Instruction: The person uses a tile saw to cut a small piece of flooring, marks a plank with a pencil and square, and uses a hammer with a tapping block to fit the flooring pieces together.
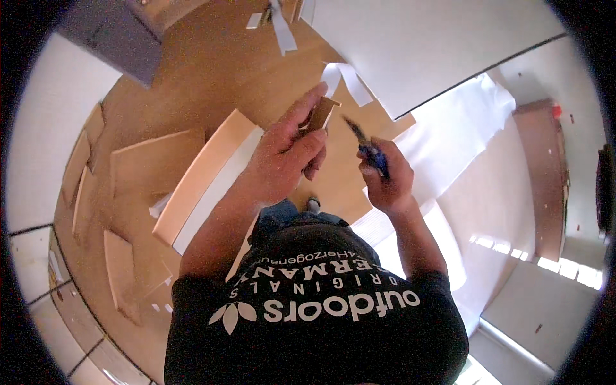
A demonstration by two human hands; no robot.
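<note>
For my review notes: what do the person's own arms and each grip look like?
The left grip and right grip are ungloved hands. Both forearms are bare, with no watch or cable showing. Short black sleeves belong to a black T-shirt with white print.

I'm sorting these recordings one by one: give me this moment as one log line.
left grip: holds small brown piece | right grip: holds blue-handled tool, tip apart from piece | left forearm: beside peach-edged board

One left hand (276, 157), one right hand (393, 179); one brown piece (323, 114) and one blue-handled tool (375, 160) in them. At least two white strips (283, 33) far, one grey cabinet (115, 42) far left, one visible shoe (313, 205) near.
</note>
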